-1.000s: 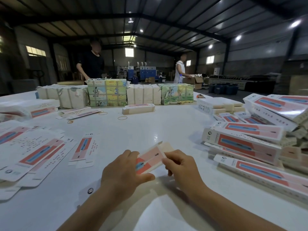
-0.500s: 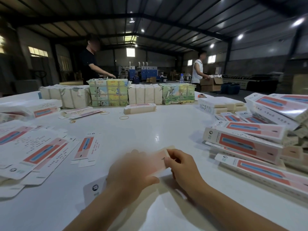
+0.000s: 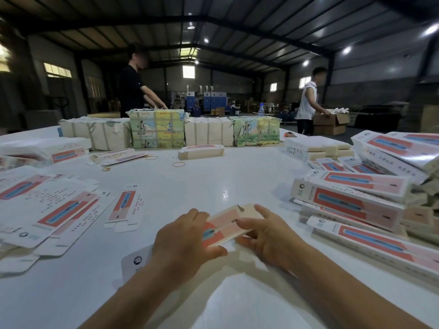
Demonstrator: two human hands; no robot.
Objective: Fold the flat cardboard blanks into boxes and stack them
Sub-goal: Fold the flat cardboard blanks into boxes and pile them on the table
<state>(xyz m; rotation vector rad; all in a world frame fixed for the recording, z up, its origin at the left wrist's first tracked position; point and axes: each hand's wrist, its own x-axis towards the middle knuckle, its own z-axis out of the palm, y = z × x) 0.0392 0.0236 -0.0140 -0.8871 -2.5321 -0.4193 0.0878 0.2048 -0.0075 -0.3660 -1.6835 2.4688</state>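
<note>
A long cardboard box blank (image 3: 228, 223), white with a pink and red panel, lies slanted just above the white table (image 3: 213, 179) in front of me. My left hand (image 3: 183, 241) grips its near part, thumb under the red edge and fingers over the top. My right hand (image 3: 263, 233) holds the far part, thumb on the pink face and fingers curled around the side. The blank's white end with a round logo (image 3: 136, 261) sticks out behind my left wrist. Flat blanks (image 3: 54, 210) are spread at the left. Folded boxes (image 3: 351, 200) are piled at the right.
Wrapped bundles (image 3: 156, 130) line the table's far edge, with one folded box (image 3: 202, 150) and loose rubber bands (image 3: 178, 164) before them. A single flat blank (image 3: 124, 206) lies left of my hands. Two people stand beyond the table, one at a brown carton (image 3: 330, 123).
Both hands have turned the blank so its far end now lies lower and flatter. The person in white has moved to the right, toward the carton.
</note>
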